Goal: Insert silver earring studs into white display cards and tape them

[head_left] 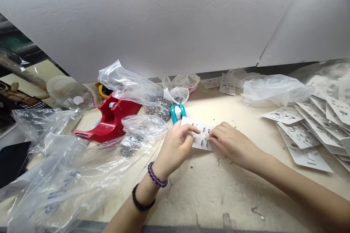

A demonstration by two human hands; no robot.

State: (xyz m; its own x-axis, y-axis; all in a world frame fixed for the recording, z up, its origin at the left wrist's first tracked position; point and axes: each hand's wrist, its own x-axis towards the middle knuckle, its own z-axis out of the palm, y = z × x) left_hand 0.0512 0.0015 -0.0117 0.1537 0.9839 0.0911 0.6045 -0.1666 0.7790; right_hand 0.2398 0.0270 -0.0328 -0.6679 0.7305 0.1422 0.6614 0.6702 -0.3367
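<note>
A white card (199, 139) with several small metal pieces on it lies between my hands near the middle of the table. My left hand (178, 145) grips the card's left side, its fingers curled and the index finger reaching over the card. My right hand (228, 139) is at the card's right edge, fingers pinched together; what they hold is too small to make out. Just behind the card stands a small teal tape dispenser (178, 113). A few tiny metal bits lie on the table around the card.
On the left are a red tape dispenser (113, 122) and clear plastic bags (68, 174), some holding metal pieces. Overlapping cards with metal pieces (298, 134) spread at the right. Behind them lies a white plastic bag (273, 89). A bent metal piece (257, 212) lies near the front edge.
</note>
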